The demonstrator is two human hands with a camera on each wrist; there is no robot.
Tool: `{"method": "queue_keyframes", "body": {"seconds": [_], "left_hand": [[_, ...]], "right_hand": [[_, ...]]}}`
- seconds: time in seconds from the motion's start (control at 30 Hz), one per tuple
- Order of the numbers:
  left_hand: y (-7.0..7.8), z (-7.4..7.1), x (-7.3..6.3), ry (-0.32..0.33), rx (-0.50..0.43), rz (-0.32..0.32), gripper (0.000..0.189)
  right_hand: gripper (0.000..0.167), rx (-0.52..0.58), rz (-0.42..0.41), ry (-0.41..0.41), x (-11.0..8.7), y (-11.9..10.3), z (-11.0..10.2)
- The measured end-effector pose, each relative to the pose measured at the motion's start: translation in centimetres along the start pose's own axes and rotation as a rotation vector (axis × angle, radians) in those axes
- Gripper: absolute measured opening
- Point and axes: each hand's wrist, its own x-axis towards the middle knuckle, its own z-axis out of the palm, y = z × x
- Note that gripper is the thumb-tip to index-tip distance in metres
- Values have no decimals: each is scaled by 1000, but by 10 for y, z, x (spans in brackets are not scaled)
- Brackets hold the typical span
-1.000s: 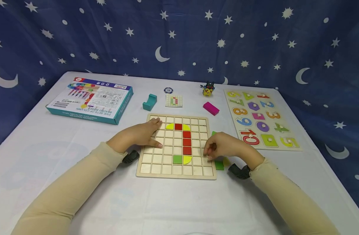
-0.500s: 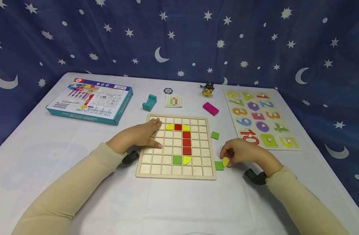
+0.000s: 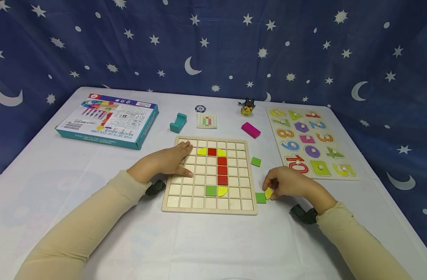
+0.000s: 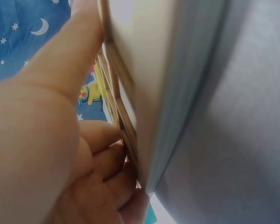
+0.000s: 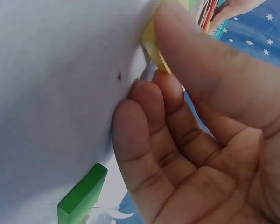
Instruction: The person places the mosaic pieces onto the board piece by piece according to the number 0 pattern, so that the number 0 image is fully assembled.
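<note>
In the head view my left hand [image 3: 164, 160] rests flat with spread fingers on the left side of a wooden grid board [image 3: 210, 211]. On the board lie a column of red square tiles [image 3: 222, 170], a green square tile [image 3: 211, 190] and yellow quarter-round tiles [image 3: 222, 191]. To the right of the board, my right hand [image 3: 286, 182] pinches another yellow quarter-round tile [image 3: 268, 193] between thumb and fingers, low over the cloth. The right wrist view shows this yellow tile [image 5: 151, 44] tilted under the thumb, partly hidden by it.
Loose green tiles lie right of the board, one near its lower corner [image 3: 260, 198] and one higher [image 3: 256, 161]. Behind are a pattern card [image 3: 206, 121], a teal block [image 3: 178, 123], a magenta block [image 3: 250, 130] and a small figurine [image 3: 246, 107]. A box [image 3: 106, 120] and number puzzle [image 3: 309, 142] flank them.
My right hand has moved from the board's right edge out to the right, onto the yellow quarter-round tile, uncovering the upper green tile. My left hand has stayed in place.
</note>
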Motion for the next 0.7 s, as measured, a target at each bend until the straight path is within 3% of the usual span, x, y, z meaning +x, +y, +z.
{"method": "queue_keyframes", "body": {"seconds": [0.2, 0.43, 0.7], "left_hand": [[1, 0, 0, -3, 3, 1, 97], [2, -1, -1, -4, 2, -2, 97], [1, -1, -1, 2, 7, 1, 97]], "right_hand": [[18, 37, -39, 4, 0, 3, -2], [15, 49, -97, -52, -1, 3, -10], [8, 45, -62, -20, 2, -7, -23]]}}
